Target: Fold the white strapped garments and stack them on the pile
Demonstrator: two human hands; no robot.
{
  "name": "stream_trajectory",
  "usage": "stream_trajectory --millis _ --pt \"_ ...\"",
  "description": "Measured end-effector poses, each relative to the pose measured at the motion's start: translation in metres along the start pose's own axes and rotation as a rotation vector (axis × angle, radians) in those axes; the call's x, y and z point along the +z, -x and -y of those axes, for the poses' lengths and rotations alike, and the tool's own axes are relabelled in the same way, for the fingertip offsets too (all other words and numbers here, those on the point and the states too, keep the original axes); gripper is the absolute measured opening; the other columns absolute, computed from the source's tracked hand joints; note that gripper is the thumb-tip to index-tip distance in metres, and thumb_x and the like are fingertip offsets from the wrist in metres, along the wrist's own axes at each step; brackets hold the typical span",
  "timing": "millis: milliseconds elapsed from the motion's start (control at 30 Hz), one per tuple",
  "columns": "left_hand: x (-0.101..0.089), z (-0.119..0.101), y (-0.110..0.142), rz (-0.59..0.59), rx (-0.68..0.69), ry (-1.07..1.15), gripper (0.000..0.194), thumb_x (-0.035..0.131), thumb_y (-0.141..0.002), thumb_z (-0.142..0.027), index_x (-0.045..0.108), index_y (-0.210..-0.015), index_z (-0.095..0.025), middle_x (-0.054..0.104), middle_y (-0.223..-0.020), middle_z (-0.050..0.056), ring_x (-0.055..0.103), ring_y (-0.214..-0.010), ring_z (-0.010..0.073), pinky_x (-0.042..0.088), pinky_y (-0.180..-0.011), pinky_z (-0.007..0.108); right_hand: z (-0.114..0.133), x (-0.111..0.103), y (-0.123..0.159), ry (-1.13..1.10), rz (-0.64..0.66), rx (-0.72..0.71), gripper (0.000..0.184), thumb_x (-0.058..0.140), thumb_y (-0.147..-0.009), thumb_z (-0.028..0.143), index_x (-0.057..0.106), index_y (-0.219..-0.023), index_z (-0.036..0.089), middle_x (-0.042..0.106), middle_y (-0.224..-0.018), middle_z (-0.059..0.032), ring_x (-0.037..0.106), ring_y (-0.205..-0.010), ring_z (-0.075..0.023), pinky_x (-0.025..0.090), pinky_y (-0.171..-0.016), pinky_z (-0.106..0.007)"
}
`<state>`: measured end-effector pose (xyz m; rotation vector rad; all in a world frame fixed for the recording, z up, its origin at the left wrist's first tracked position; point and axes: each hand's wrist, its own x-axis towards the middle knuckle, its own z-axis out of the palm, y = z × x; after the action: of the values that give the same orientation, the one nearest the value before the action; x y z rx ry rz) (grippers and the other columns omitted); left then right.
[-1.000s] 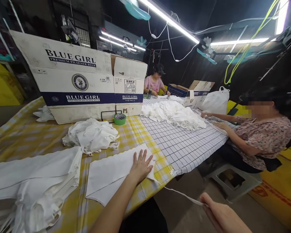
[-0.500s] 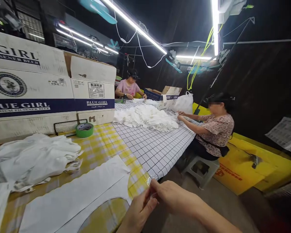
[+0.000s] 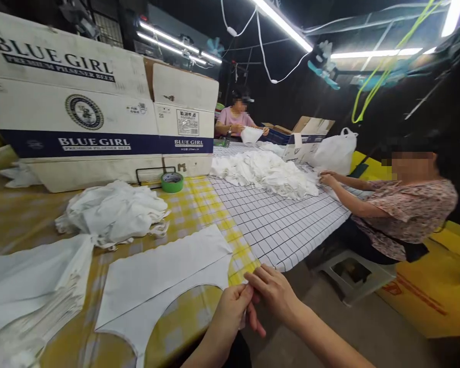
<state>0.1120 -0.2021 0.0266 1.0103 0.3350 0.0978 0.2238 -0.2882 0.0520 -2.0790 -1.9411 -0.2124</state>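
White cloth, cut with a deep curved edge, lies flat on the yellow-checked part of the worktop at the lower centre of the frame; this cloth piece [image 3: 164, 271] has its right end near the two bare hands, which meet just past the worktop [image 3: 199, 204] edge; the left hand [image 3: 230, 312] has thumb and forefinger pressed together, clamped on a white sliver [image 3: 245, 282]; the right hand [image 3: 275, 294] bends its fingers over the left fingertips, touching them, and whether it grips the sliver too I cannot tell; at the lower left lies a stack of white pieces [image 3: 34, 286], with a crumpled white heap [image 3: 113, 212] above it; a roll of green tape [image 3: 172, 182] sits by a black wire frame [image 3: 138, 176], in front of a large BLUE GIRL carton [image 3: 118, 122] that fills the upper left; right of centre, a wider white pile [image 3: 266, 174] spreads over black-and-white grid cloth [image 3: 272, 220]; a person in pink [image 3: 228, 117] holds white fabric [image 3: 251, 134] at the upper centre, and a person in a floral top [image 3: 414, 209] sits at the right, hands at the pile's far edge.
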Motion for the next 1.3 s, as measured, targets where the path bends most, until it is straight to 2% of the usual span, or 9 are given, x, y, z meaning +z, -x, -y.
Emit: stream_trajectory --millis 167,300,367,467,633,767,967,1200,1300 --pt "-0.013 -0.011 0.005 -0.091 0.044 -0.21 0.045 0.037 -0.083 -0.057 0.052 -0.079 -0.015 0.06 -0.055 0.003 0.061 -0.054 0.017 0.041 -0.05 0.024 -0.008 0.017 -0.005 -0.203 -0.074 0.039 0.015 0.042 -0.086 0.015 0.055 -0.092 0.018 0.056 -0.073 -0.0035 0.05 -0.068 -0.0155 0.038 -0.061 -0.026" --pt "-0.067 -0.035 0.008 -0.462 0.35 -0.92 0.013 0.052 -0.08 -0.029 0.058 -0.086 -0.019 0.06 -0.086 0.004 0.055 -0.083 0.0177 0.043 -0.076 0.031 -0.01 0.02 -0.022 -0.504 -0.152 0.276 0.016 0.039 -0.087 0.017 0.054 -0.092 0.019 0.059 -0.073 -0.0025 0.056 -0.069 -0.0146 0.041 -0.064 -0.025" --pt "-0.096 -0.044 0.007 -0.548 0.394 -1.23 0.019 0.056 -0.075 -0.02 0.058 -0.094 -0.021 0.056 -0.093 0.003 0.051 -0.091 0.0196 0.041 -0.083 0.034 -0.006 0.025 -0.035 -0.681 -0.154 0.377 0.011 0.042 -0.087 0.023 0.052 -0.088 0.02 0.058 -0.07 -0.0007 0.056 -0.065 -0.0141 0.042 -0.062 -0.024" --pt "-0.122 -0.049 0.002 -0.482 0.34 -1.498 0.031 0.06 -0.073 -0.018 0.055 -0.104 -0.023 0.052 -0.098 0.003 0.048 -0.096 0.0197 0.041 -0.083 0.033 0.001 0.04 -0.057 -0.956 -0.113 0.421 0.014 0.048 -0.085 0.033 0.049 -0.081 0.02 0.057 -0.071 0.0 0.057 -0.064 -0.0138 0.044 -0.062 -0.025" --pt "-0.129 -0.048 -0.006 -0.357 0.312 -1.705 0.008 0.054 -0.08 -0.018 0.058 -0.087 -0.019 0.053 -0.094 0.004 0.05 -0.091 0.0181 0.044 -0.075 0.028 0.009 0.062 -0.081 -1.309 0.035 0.491 0.02 0.047 -0.084 0.038 0.043 -0.079 0.019 0.058 -0.068 0.0004 0.053 -0.057 -0.0119 0.043 -0.055 -0.024" --pt "-0.132 -0.045 -0.008 -0.327 0.377 -1.736 0.014 0.046 -0.083 -0.012 0.059 -0.081 -0.016 0.054 -0.087 0.006 0.051 -0.088 0.0186 0.045 -0.075 0.029 0.012 0.065 -0.085 -1.424 0.103 0.539 0.021 0.051 -0.082 0.039 0.046 -0.083 0.018 0.059 -0.068 0.0002 0.052 -0.056 -0.0106 0.042 -0.054 -0.023" --pt "-0.14 -0.042 -0.008 -0.444 0.386 -1.37 0.019 0.048 -0.079 -0.009 0.066 -0.081 -0.016 0.057 -0.084 0.004 0.053 -0.082 0.0148 0.044 -0.075 0.026 0.01 0.069 -0.088 -1.366 0.203 0.555 0.026 0.054 -0.079 0.04 0.054 -0.086 0.016 0.063 -0.076 -0.0044 0.056 -0.06 -0.0127 0.045 -0.057 -0.025" --pt "-0.143 -0.042 -0.009 -0.508 0.363 -1.156 0.016 0.053 -0.075 -0.015 0.069 -0.078 -0.017 0.058 -0.082 0.003 0.054 -0.074 0.0128 0.042 -0.069 0.025 0.006 0.079 -0.102 -0.609 0.127 0.276 0.019 0.044 -0.079 0.019 0.063 -0.081 0.016 0.063 -0.068 -0.0022 0.057 -0.063 -0.0147 0.041 -0.058 -0.024" --pt "-0.144 -0.041 -0.011 -0.5 0.357 -1.144 0.016 0.053 -0.075 -0.017 0.069 -0.077 -0.017 0.057 -0.08 0.002 0.054 -0.072 0.0125 0.042 -0.067 0.024 0.01 0.077 -0.109 -0.46 0.129 0.181 0.028 0.04 -0.075 0.006 0.064 -0.082 0.017 0.065 -0.076 -0.0031 0.057 -0.07 -0.0141 0.04 -0.063 -0.023"
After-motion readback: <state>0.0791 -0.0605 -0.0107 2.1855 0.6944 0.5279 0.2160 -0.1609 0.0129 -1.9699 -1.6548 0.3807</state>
